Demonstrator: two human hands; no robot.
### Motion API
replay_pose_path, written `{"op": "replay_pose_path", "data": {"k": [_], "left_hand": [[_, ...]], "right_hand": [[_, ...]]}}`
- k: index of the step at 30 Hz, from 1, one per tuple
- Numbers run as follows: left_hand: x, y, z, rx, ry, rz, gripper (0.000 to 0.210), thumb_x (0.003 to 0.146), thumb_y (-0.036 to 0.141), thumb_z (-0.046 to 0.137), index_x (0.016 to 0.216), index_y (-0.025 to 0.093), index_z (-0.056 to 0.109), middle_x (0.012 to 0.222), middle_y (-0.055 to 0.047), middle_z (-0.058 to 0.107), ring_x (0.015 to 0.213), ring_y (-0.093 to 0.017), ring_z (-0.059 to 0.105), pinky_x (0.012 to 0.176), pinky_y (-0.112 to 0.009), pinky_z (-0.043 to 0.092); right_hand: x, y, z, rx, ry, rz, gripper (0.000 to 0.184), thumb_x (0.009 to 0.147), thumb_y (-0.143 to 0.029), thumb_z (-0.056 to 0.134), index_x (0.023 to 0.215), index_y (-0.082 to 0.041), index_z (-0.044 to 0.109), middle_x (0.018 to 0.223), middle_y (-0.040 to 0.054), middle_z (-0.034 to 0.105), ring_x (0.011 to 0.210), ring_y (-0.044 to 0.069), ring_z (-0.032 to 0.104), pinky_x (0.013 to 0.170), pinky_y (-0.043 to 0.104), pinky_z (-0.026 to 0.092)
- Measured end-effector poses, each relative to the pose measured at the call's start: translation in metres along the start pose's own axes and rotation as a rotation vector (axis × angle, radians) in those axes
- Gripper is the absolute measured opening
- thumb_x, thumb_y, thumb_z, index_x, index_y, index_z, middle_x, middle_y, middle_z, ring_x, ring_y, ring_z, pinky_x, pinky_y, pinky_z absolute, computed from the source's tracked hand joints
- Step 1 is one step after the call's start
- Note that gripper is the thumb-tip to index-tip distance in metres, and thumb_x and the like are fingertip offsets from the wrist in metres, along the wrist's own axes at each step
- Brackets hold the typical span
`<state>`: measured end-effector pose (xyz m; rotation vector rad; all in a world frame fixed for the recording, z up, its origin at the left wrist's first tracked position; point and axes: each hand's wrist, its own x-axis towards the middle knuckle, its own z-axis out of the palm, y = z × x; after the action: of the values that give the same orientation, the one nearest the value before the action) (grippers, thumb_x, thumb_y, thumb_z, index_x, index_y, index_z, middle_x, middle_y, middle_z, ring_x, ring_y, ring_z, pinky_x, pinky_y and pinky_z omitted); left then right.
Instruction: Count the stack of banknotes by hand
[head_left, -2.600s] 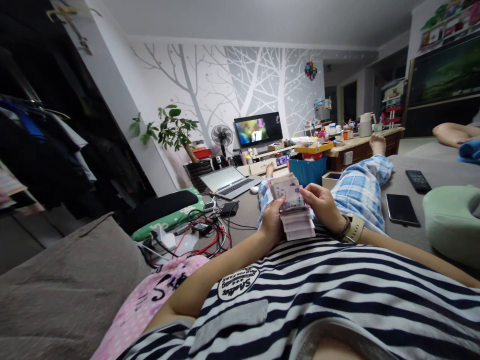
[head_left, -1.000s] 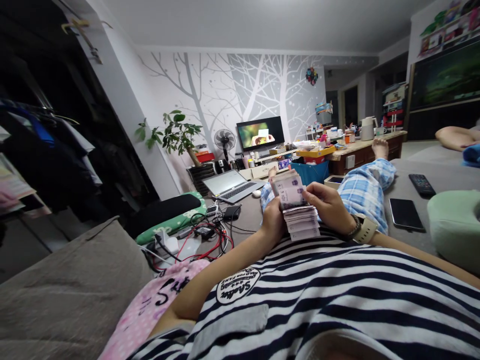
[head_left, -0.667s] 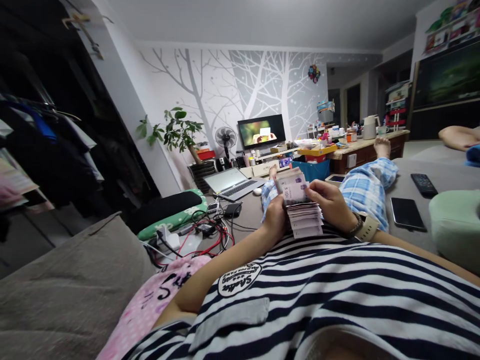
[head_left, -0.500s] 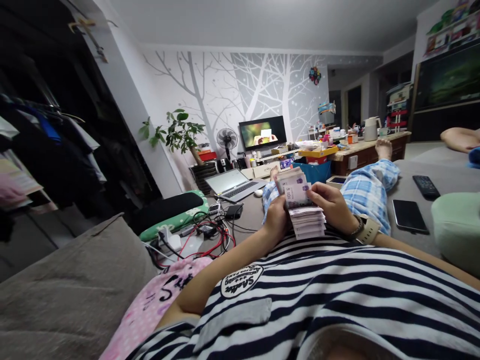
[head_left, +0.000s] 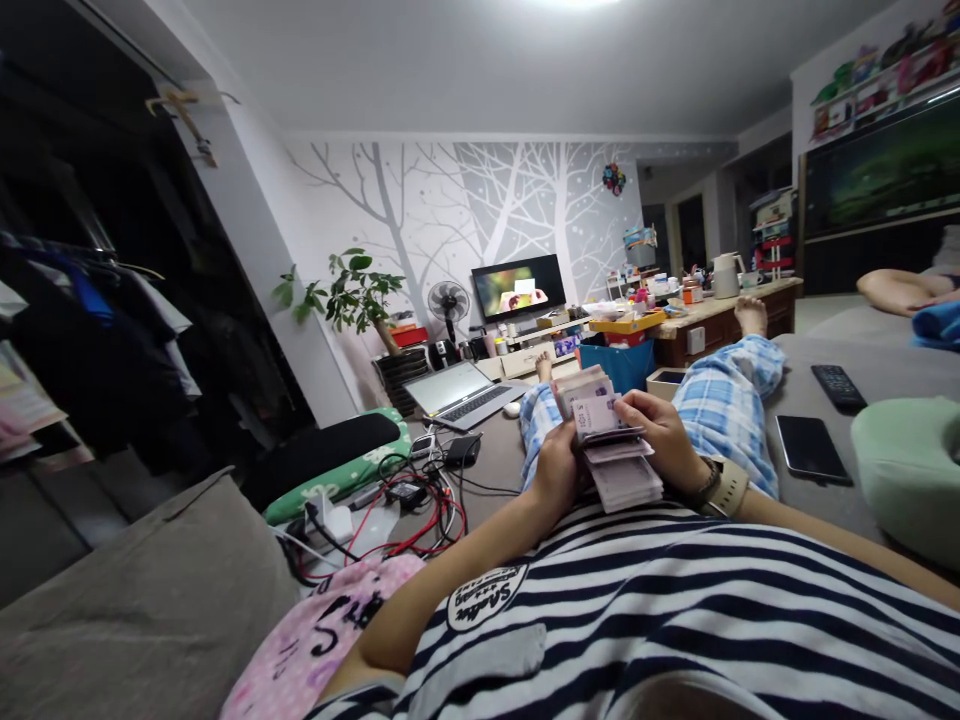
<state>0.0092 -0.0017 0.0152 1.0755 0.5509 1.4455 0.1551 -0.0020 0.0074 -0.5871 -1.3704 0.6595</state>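
The left hand (head_left: 556,467) clasps a wad of banknotes (head_left: 596,414), and the right hand (head_left: 661,432) pinches its right edge between thumb and finger. Farther off, a yellow tray (head_left: 634,324) holds whitish items (head_left: 603,310), and a dark pot (head_left: 399,378) holds a leafy plant (head_left: 363,292). The wad lies between both hands, its lower ends hanging toward the striped shirt (head_left: 675,600).

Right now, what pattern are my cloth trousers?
Your blue-and-white cloth trousers are checked; see head view.

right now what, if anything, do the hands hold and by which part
A stack of banknotes: the left hand grips its left side, the right hand its right edge.
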Motion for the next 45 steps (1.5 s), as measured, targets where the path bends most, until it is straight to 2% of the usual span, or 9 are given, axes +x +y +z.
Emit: {"op": "replay_pose_path", "data": {"k": [5, 10, 15, 20, 27, 36, 39, 45], "left_hand": [[0.002, 0.002, -0.004, 0.076, 0.012, 0.036, 0.007, 0.071, 0.024, 0.071, 0.065, 0.019, 0.072, 0.076, -0.008, 0.077, 0.105, -0.032, 0.071, 0.098, -0.040, 0.052], [0.007, -0.005, -0.010, -0.036, -0.019, -0.048, 0.020, 0.076, 0.029, 0.066, 0.084, 0.013, 0.075, 0.083, -0.009, 0.079, 0.104, -0.032, 0.073, 0.101, -0.044, 0.053], [0.008, -0.012, -0.016, -0.086, -0.044, -0.119, 0.031, 0.078, 0.028, 0.063, 0.102, 0.012, 0.074, 0.088, -0.008, 0.080, 0.105, -0.030, 0.073, 0.102, -0.043, 0.053], [0.005, -0.013, -0.018, -0.051, -0.097, -0.100, 0.034, 0.072, 0.028, 0.068, 0.101, 0.011, 0.075, 0.093, -0.010, 0.080, 0.108, -0.032, 0.072, 0.102, -0.043, 0.053], [-0.004, -0.006, -0.008, -0.045, -0.194, -0.115, 0.039, 0.070, 0.030, 0.069, 0.103, 0.011, 0.076, 0.102, -0.013, 0.080, 0.111, -0.036, 0.070, 0.102, -0.048, 0.053], [-0.007, 0.001, -0.019, -0.002, -0.244, -0.234, 0.037, 0.081, 0.030, 0.065, 0.113, 0.012, 0.074, 0.110, -0.014, 0.078, 0.115, -0.034, 0.069, 0.101, -0.048, 0.054], [-0.002, -0.004, -0.020, -0.002, -0.206, -0.218, 0.038, 0.080, 0.031, 0.067, 0.112, 0.011, 0.073, 0.107, -0.014, 0.079, 0.113, -0.034, 0.070, 0.100, -0.048, 0.054], [0.001, -0.003, -0.010, -0.028, -0.115, -0.075, 0.036, 0.074, 0.034, 0.070, 0.101, 0.011, 0.075, 0.091, -0.011, 0.080, 0.107, -0.034, 0.072, 0.098, -0.044, 0.054]], "right_hand": [[0.002, -0.004, 0.004, 0.034, -0.043, 0.022, 0.052, 0.075, -0.068, 0.072, 0.064, -0.020, 0.054, 0.061, -0.0034, 0.043, 0.058, 0.012, 0.035, 0.054, 0.028, 0.031], [0.001, -0.001, 0.005, 0.004, -0.060, 0.038, 0.054, 0.073, -0.071, 0.072, 0.064, -0.020, 0.054, 0.059, -0.0036, 0.041, 0.058, 0.012, 0.033, 0.052, 0.028, 0.027], [0.000, 0.003, 0.004, -0.010, -0.066, 0.013, 0.051, 0.075, -0.067, 0.071, 0.064, -0.021, 0.053, 0.061, -0.0033, 0.042, 0.059, 0.012, 0.034, 0.053, 0.028, 0.028], [-0.002, 0.005, 0.005, 0.021, -0.060, 0.017, 0.049, 0.075, -0.066, 0.072, 0.068, -0.020, 0.057, 0.062, -0.0041, 0.043, 0.058, 0.012, 0.033, 0.053, 0.028, 0.029], [-0.005, 0.004, 0.003, 0.017, -0.044, 0.012, 0.047, 0.076, -0.065, 0.073, 0.069, -0.020, 0.058, 0.061, -0.0038, 0.045, 0.058, 0.012, 0.034, 0.052, 0.028, 0.029], [-0.005, 0.003, 0.003, 0.054, -0.036, 0.052, 0.047, 0.072, -0.064, 0.075, 0.067, -0.020, 0.057, 0.060, -0.0043, 0.043, 0.057, 0.011, 0.033, 0.052, 0.027, 0.028], [-0.003, 0.004, 0.003, 0.059, -0.023, 0.077, 0.048, 0.070, -0.065, 0.075, 0.066, -0.021, 0.057, 0.058, -0.0045, 0.042, 0.056, 0.011, 0.032, 0.051, 0.027, 0.028], [-0.004, 0.001, 0.007, 0.023, -0.020, 0.077, 0.048, 0.074, -0.066, 0.072, 0.066, -0.021, 0.055, 0.055, -0.0039, 0.044, 0.054, 0.012, 0.035, 0.050, 0.027, 0.029]]}}
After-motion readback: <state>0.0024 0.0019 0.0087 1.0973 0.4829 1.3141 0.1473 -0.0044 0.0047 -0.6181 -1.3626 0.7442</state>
